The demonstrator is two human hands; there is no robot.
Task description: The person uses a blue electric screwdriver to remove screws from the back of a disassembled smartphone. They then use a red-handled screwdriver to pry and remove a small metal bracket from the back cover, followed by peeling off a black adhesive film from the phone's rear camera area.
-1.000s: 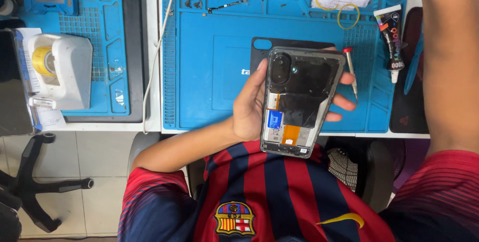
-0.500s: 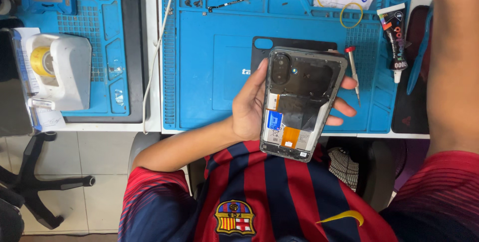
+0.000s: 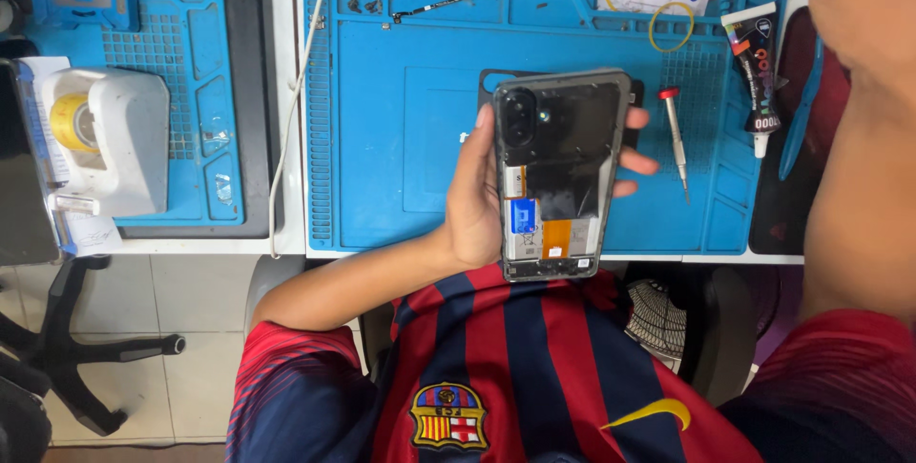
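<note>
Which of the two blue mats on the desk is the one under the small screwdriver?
The larger blue mat on the right side, below the left hand holding the phone. The screwdriver lies on it; the smaller mat sits beside the tape dispenser.

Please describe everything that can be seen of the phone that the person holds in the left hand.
The phone is a dark slab with a grey frame, its back cover off. A black camera block sits at the top; lower down show a blue label, an orange patch and silvery parts. It is held upright over the front edge of the blue work mat, open back toward the camera. The left hand grips it from the side, thumb on one edge, fingertips on the other. Nothing else touches it.
</note>
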